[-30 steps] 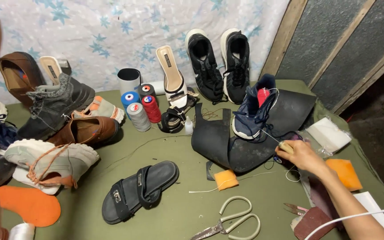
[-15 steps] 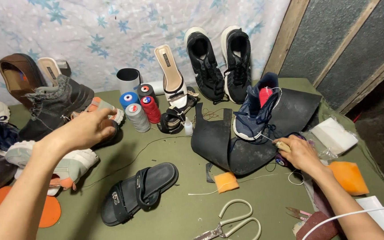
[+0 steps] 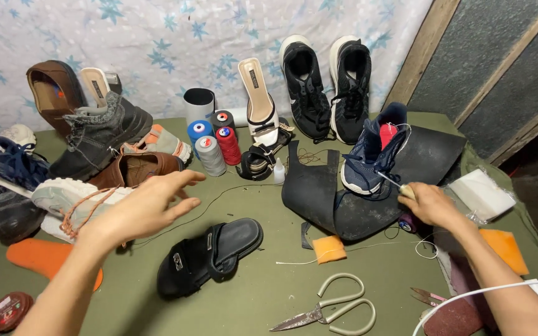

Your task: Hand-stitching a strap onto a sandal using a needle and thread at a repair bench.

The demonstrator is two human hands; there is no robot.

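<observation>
Shoe-repair desk [image 3: 263, 298], green-covered, with footwear and sewing gear.

Navy sneaker [image 3: 368, 158] is set on a black rubber sheet [image 3: 319, 186]; a pale-handled awl [image 3: 400, 186] is gripped against it by the closed right hand [image 3: 434, 205]. Left hand [image 3: 144, 208] is spread open, holding nothing, above a thin thread [image 3: 231, 196], lower and nearer the black sandal [image 3: 210, 255] than half a second ago. Thread cones [image 3: 210, 152] in blue, grey and red stand behind; a round red tin [image 3: 9, 310] lies front left; scissors [image 3: 331, 311] lie in front.
</observation>
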